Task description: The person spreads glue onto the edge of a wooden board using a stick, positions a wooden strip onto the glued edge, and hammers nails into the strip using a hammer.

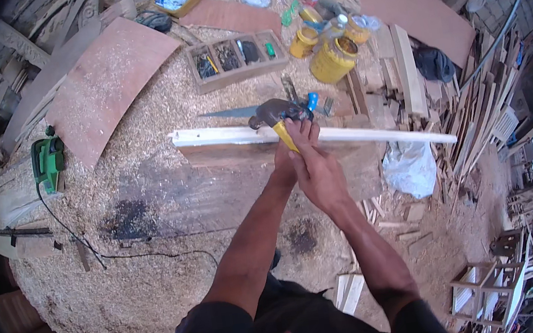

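Note:
A hammer with a dark head (pixel 274 111) and a yellow handle is over a long white wooden strip (pixel 228 134). My right hand (pixel 319 174) is closed at the handle, its fingers reaching up beside the hammer head. My left hand (pixel 284 164) is just below the handle, close against my right one; its fingers are mostly hidden. The strip lies across a thicker brown board (pixel 211 155) on the workbench and runs out past it to the right. Behind the hammer lies a flat bluish blade (pixel 227 114), partly covered by the head.
A divided wooden tray (pixel 242 81) of small hardware stands beyond the strip, beside yellow tubs (pixel 332 63). At left sit a green power planer (pixel 48 163) with a trailing cord and a thin plywood sheet (pixel 111 86). Wood shavings surround the bench; scrap timber (pixel 475 112) piles at right.

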The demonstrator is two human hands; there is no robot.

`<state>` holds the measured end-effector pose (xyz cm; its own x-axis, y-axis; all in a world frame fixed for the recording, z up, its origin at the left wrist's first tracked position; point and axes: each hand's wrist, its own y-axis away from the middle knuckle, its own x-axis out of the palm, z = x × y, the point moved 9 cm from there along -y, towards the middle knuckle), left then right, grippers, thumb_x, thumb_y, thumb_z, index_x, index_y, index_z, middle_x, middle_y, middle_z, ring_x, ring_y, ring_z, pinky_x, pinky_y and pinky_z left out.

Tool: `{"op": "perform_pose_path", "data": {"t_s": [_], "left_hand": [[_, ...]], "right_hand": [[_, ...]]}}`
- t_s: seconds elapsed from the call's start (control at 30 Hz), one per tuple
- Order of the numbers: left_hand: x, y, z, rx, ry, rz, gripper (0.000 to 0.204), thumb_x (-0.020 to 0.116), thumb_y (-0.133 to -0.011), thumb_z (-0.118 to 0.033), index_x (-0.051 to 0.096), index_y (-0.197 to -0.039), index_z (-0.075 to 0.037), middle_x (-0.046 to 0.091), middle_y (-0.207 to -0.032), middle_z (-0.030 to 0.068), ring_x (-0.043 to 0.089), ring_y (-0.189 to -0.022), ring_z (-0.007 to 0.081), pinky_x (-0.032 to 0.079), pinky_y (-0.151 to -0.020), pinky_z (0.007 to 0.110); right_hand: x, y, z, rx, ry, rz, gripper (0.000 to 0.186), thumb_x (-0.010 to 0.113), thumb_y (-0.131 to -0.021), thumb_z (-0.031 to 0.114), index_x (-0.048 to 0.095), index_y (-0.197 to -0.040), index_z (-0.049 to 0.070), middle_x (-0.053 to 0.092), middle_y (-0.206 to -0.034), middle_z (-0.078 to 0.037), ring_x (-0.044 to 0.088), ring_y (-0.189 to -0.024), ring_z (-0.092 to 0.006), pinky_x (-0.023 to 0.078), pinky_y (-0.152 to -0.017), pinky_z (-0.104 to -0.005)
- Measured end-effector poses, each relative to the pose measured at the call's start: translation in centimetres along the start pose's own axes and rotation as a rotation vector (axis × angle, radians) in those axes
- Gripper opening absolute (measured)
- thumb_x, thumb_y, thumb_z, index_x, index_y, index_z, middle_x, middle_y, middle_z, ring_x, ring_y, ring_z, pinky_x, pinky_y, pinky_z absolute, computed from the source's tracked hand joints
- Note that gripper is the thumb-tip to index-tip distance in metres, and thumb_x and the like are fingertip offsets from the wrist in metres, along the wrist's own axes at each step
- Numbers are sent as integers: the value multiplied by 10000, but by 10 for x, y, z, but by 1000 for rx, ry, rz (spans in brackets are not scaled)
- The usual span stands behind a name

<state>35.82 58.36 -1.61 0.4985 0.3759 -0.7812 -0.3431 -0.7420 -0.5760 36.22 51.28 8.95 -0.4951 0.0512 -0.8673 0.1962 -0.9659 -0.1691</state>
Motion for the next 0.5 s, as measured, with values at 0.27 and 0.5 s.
{"op": "perform_pose_path", "data": {"t_s": [0.27, 0.5], "left_hand": [[-36, -5, 14, -137, 963, -245, 425, 564, -856, -273, 603, -1207, -36, 580, -1126, 140, 531, -1124, 306, 391, -998, 432], [7, 11, 38, -120, 849, -120, 421, 557, -867, -264, 613, -1220, -42, 595, -1204, 153, 526, -1166, 295, 394, -1002, 435]], "right_hand": [[-85, 20, 47, -329, -287, -731, 607, 606, -971, 85, 426, -1543, 175, 646, -1214, -297, 704, -893, -426, 558, -751, -434], [-19, -6, 32, -55, -184, -135, 594, 583, -978, 50, 421, -1543, 139, 681, -1087, -273, 685, -792, -392, 549, -717, -403]]}}
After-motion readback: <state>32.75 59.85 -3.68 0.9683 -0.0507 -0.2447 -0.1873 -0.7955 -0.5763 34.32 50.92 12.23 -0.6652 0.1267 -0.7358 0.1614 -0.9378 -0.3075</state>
